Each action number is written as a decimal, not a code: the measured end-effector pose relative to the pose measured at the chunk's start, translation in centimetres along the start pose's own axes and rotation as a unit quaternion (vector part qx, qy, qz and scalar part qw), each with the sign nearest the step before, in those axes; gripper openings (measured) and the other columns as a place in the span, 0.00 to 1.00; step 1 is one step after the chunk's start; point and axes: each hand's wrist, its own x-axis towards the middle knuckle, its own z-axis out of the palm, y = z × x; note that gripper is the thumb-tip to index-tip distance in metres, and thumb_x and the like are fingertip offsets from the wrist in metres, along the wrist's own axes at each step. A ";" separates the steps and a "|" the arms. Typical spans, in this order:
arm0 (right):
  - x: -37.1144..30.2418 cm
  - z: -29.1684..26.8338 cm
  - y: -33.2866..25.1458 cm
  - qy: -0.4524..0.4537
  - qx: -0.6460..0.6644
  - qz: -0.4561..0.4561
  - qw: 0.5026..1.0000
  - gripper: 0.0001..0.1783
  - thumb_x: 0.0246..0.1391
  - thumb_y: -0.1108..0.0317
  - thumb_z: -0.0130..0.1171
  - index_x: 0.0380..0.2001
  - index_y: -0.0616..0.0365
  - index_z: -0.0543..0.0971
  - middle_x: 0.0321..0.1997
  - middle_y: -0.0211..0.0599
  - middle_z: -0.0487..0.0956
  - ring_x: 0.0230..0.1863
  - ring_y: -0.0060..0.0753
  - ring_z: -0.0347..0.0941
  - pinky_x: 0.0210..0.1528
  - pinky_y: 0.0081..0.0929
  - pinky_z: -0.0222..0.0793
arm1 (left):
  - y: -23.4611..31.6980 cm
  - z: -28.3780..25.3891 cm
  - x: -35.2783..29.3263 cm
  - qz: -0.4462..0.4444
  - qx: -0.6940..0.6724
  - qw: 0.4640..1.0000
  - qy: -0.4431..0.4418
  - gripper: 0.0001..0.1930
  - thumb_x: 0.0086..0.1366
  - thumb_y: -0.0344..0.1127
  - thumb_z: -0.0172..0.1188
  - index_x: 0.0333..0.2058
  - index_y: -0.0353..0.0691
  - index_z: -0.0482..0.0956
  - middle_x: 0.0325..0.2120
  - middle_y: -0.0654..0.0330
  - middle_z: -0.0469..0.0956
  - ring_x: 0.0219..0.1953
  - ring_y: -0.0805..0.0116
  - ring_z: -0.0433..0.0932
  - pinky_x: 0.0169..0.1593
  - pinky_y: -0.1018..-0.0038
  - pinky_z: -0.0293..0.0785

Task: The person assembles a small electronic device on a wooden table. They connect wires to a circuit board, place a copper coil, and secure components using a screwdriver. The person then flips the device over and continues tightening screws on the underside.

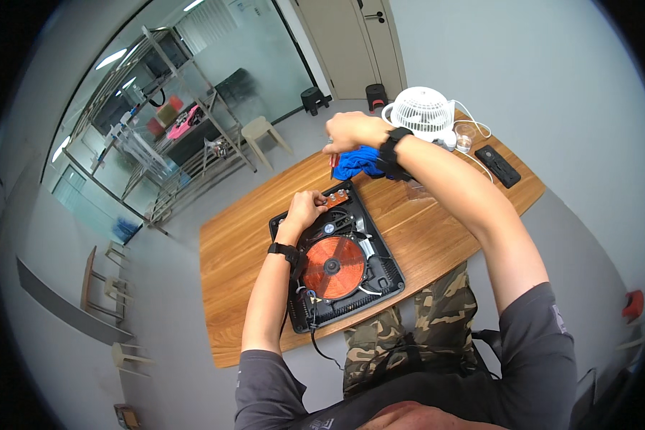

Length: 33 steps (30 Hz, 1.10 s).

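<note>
No word or number can be read here: the pale mark (558, 319) on the right dark grey sleeve (530, 333) and the light print (322, 424) on the T-shirt (437, 394) are too small and unclear

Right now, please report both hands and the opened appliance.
Left hand at orange circuit board. Right hand raised, holding red tool. Black appliance open, coil exposed. Blue cloth near far end.

White fan (421, 113) and beige stool (260, 130)
</note>
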 end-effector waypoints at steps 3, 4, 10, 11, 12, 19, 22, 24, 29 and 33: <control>-3.4 3.1 2.4 0.142 0.049 0.012 0.989 0.26 0.56 0.48 0.62 0.32 0.64 0.86 0.34 0.58 0.85 0.39 0.59 0.83 0.44 0.46 0.80 | -0.2 0.2 -0.2 0.007 0.017 1.000 0.008 0.13 0.53 0.28 0.73 0.39 0.35 0.86 0.33 0.50 0.87 0.37 0.58 0.87 0.45 0.66 0.82; -4.8 4.8 3.8 0.184 0.067 0.028 0.980 0.26 0.57 0.47 0.62 0.33 0.66 0.86 0.34 0.60 0.84 0.39 0.61 0.83 0.45 0.47 0.80 | 0.2 0.3 0.1 0.023 0.013 1.000 0.012 0.13 0.53 0.27 0.74 0.39 0.33 0.86 0.33 0.50 0.87 0.36 0.62 0.86 0.43 0.69 0.82; -11.7 7.3 5.3 0.100 0.080 0.088 0.988 0.26 0.59 0.50 0.63 0.35 0.69 0.83 0.31 0.64 0.83 0.37 0.63 0.82 0.41 0.51 0.79 | 0.5 -0.3 -0.3 0.020 0.082 0.996 -0.004 0.14 0.53 0.30 0.74 0.39 0.35 0.87 0.34 0.50 0.87 0.37 0.57 0.87 0.44 0.66 0.82; -12.3 8.1 5.4 0.106 0.059 0.094 0.988 0.26 0.60 0.50 0.63 0.34 0.69 0.83 0.30 0.64 0.82 0.36 0.63 0.82 0.41 0.52 0.78 | 0.5 -0.3 -0.2 0.009 0.085 0.996 -0.006 0.13 0.53 0.30 0.74 0.39 0.36 0.86 0.34 0.50 0.87 0.38 0.56 0.86 0.44 0.66 0.82; -12.8 8.9 5.2 0.122 0.072 0.100 0.985 0.26 0.60 0.49 0.63 0.34 0.69 0.83 0.30 0.64 0.82 0.36 0.64 0.82 0.40 0.52 0.78 | 0.6 -0.1 -0.2 0.008 0.080 0.997 -0.008 0.13 0.53 0.31 0.73 0.38 0.36 0.87 0.34 0.50 0.87 0.38 0.55 0.86 0.45 0.65 0.82; -14.0 13.4 4.1 0.165 0.089 0.131 0.974 0.28 0.61 0.47 0.61 0.34 0.70 0.81 0.30 0.64 0.82 0.35 0.67 0.81 0.39 0.53 0.78 | 0.5 -0.3 0.2 0.007 0.073 0.997 -0.014 0.15 0.49 0.30 0.75 0.38 0.38 0.86 0.35 0.50 0.86 0.41 0.53 0.85 0.47 0.63 0.81; -14.3 13.4 3.0 0.164 0.091 0.146 0.971 0.28 0.61 0.48 0.61 0.34 0.70 0.80 0.31 0.64 0.82 0.36 0.66 0.81 0.40 0.54 0.78 | -0.1 -0.8 -0.2 0.014 0.080 0.996 -0.025 0.17 0.48 0.29 0.76 0.39 0.36 0.86 0.35 0.51 0.87 0.39 0.55 0.86 0.46 0.66 0.81; -14.9 14.2 3.3 0.172 0.080 0.140 0.972 0.28 0.61 0.48 0.61 0.35 0.70 0.80 0.32 0.65 0.82 0.37 0.66 0.81 0.40 0.55 0.78 | 0.2 -0.7 0.1 0.030 0.091 0.995 -0.027 0.19 0.46 0.26 0.75 0.40 0.37 0.86 0.35 0.52 0.86 0.40 0.55 0.85 0.46 0.65 0.82; -16.1 15.6 2.6 0.093 0.034 0.154 0.983 0.27 0.57 0.49 0.63 0.33 0.70 0.79 0.31 0.65 0.82 0.36 0.67 0.81 0.42 0.55 0.78 | 0.2 -0.1 0.6 0.062 0.169 0.983 -0.026 0.16 0.49 0.23 0.68 0.40 0.39 0.85 0.35 0.51 0.85 0.43 0.50 0.84 0.47 0.60 0.81; -16.8 17.7 2.8 0.063 0.061 0.141 0.986 0.26 0.57 0.52 0.63 0.34 0.73 0.78 0.32 0.67 0.81 0.37 0.68 0.80 0.43 0.55 0.78 | 0.7 0.0 0.6 0.075 0.172 0.982 -0.036 0.13 0.53 0.23 0.64 0.39 0.39 0.84 0.36 0.49 0.85 0.45 0.46 0.83 0.47 0.57 0.79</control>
